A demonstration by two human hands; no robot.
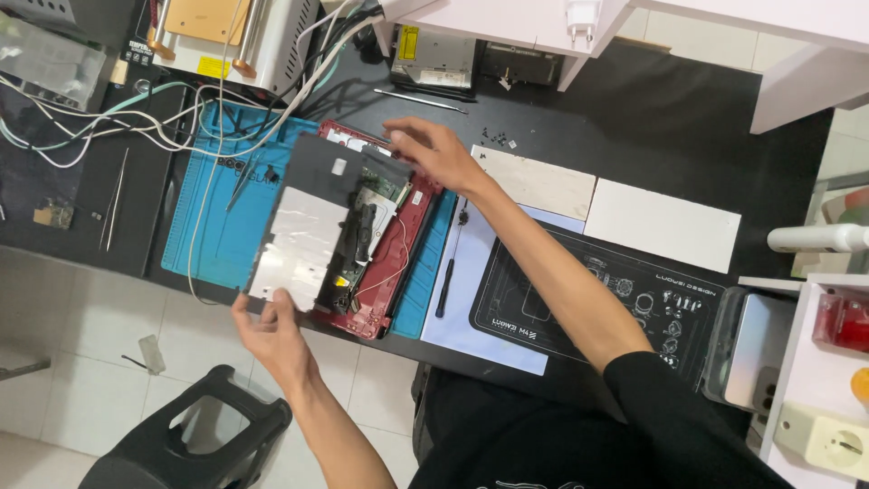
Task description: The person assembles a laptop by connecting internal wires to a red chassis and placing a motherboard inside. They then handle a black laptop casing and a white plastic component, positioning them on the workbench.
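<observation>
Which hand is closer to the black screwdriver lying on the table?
Right. The right hand is at the red tablet's far edge, just above the screwdriver; the left hand grips the panel's near corner, farther away.

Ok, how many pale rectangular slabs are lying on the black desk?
2. One pale slab lies just right of the right hand; a whiter slab lies further right, beside it. More may be hidden under the white shelf.
</observation>
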